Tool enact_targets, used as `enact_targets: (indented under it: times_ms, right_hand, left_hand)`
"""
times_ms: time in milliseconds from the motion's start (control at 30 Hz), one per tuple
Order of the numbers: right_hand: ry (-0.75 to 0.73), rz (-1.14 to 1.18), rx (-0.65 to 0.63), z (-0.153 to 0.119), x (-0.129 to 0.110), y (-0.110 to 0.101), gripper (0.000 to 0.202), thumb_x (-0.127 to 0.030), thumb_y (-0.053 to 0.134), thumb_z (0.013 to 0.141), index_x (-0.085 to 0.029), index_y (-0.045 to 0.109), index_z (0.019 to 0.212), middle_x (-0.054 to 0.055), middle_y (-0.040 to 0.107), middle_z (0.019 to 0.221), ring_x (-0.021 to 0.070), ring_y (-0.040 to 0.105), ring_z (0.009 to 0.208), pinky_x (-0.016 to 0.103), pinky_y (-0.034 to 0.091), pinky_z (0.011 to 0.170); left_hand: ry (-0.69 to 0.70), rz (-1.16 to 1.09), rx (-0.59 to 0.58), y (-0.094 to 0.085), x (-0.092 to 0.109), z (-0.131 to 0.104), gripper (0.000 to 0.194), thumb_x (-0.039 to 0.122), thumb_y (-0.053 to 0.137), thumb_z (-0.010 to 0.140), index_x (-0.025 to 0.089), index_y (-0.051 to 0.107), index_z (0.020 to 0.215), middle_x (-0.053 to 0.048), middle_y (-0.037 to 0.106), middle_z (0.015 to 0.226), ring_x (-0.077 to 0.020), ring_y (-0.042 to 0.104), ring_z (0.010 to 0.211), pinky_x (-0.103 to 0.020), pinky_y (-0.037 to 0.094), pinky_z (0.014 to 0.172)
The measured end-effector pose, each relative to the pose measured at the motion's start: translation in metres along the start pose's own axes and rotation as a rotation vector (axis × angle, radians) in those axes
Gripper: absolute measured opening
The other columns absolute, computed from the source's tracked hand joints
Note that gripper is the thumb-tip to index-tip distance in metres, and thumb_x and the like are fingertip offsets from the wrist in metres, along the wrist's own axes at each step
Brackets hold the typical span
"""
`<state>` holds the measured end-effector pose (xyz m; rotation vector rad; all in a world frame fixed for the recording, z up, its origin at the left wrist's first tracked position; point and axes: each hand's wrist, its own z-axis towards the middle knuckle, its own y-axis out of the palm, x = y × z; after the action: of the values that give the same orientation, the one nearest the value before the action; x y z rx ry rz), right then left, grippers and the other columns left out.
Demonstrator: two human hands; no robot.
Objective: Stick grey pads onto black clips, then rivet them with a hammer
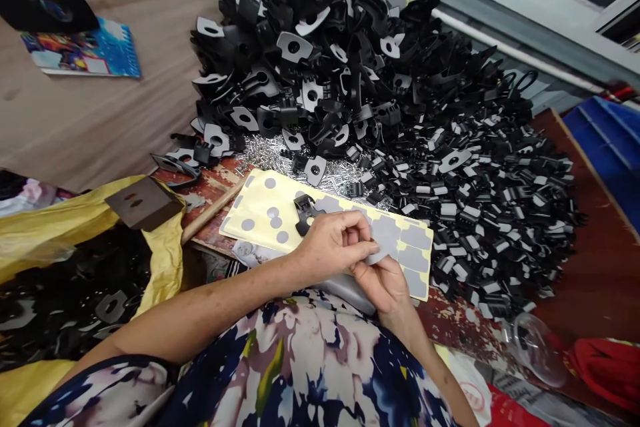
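Observation:
My left hand (333,243) is closed, thumb and forefinger pinching the edge of a small grey sticker (382,251). From below, my right hand (384,283) is closed on the same sticker, its fingers close to the left fingertips. Under both hands lies a pale yellow backing sheet (260,203) bearing grey die-cut stickers, some round and some larger. A black plastic clip part (303,212) rests on the sheet just beyond my left hand, partly hidden by it. Part of a smooth grey object (350,293) shows beneath my wrists; its kind is unclear.
Large black clip parts (295,47) are heaped beyond the sheet, with small black-and-grey pieces (460,207) to the right. Metal pins (330,177) lie between. At left are a wooden stick (213,213), a dark block (145,202) and a yellow sack (167,260). A clear cup (537,347) stands lower right.

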<state>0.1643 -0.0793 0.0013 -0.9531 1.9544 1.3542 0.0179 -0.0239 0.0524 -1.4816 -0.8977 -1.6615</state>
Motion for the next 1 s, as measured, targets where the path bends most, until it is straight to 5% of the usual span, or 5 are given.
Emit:
enact_targets:
  times_ms: [200, 400, 600, 767, 1000]
  right_hand:
    - [-0.357, -0.174, 0.182, 0.003, -0.037, -0.045, 0.027, -0.017, 0.087, 0.070, -0.024, 0.063, 0.081, -0.003, 0.065, 0.088, 0.0110, 0.065, 0.083, 0.025, 0.058, 0.084]
    - [-0.676, -0.519, 0.233, -0.003, -0.041, -0.059, 0.020, -0.017, 0.085, 0.073, -0.022, 0.066, 0.076, 0.000, 0.062, 0.085, 0.0154, 0.062, 0.085, 0.033, 0.055, 0.090]
    - [-0.837, -0.831, 0.154, -0.004, -0.030, -0.041, 0.006, -0.018, 0.070, 0.088, -0.023, 0.069, 0.089, 0.004, 0.064, 0.093, 0.0206, 0.063, 0.093, 0.038, 0.053, 0.090]
    - [-0.735, -0.830, 0.139, -0.009, -0.036, -0.040, 0.004, -0.021, 0.072, 0.088, -0.024, 0.071, 0.091, 0.005, 0.066, 0.094, 0.0216, 0.064, 0.097, 0.037, 0.053, 0.090]
    - [-0.563, -0.516, 0.154, -0.019, -0.042, -0.037, 0.014, -0.022, 0.083, 0.080, -0.024, 0.071, 0.085, 0.002, 0.067, 0.087, 0.0181, 0.065, 0.088, 0.038, 0.055, 0.098]
  left_hand:
    - [-0.033, 0.180, -0.048, -0.039, -0.024, -0.031, 0.018, 0.033, 0.069, 0.088, 0.018, 0.078, 0.084, -0.002, 0.068, 0.068, -0.0127, 0.055, 0.058, -0.026, 0.042, 0.056]
    - [-0.198, 1.033, 0.265, -0.109, -0.041, -0.032, 0.023, 0.038, 0.066, 0.088, 0.020, 0.074, 0.100, -0.008, 0.071, 0.083, -0.0258, 0.064, 0.080, -0.038, 0.048, 0.074]
    - [-0.204, 1.286, 0.194, -0.100, -0.057, 0.003, 0.036, 0.050, 0.066, 0.087, 0.018, 0.069, 0.103, -0.015, 0.068, 0.101, -0.0368, 0.061, 0.102, -0.048, 0.046, 0.089]
    - [-0.136, 0.766, 0.301, -0.077, -0.065, 0.020, 0.011, 0.015, 0.060, 0.082, 0.022, 0.059, 0.090, -0.006, 0.066, 0.095, -0.0252, 0.063, 0.096, -0.040, 0.049, 0.089]
    - [-0.470, -0.503, 0.183, -0.057, -0.036, 0.015, 0.040, 0.038, 0.081, 0.081, 0.023, 0.053, 0.106, -0.002, 0.065, 0.085, -0.0175, 0.069, 0.073, -0.026, 0.055, 0.059]
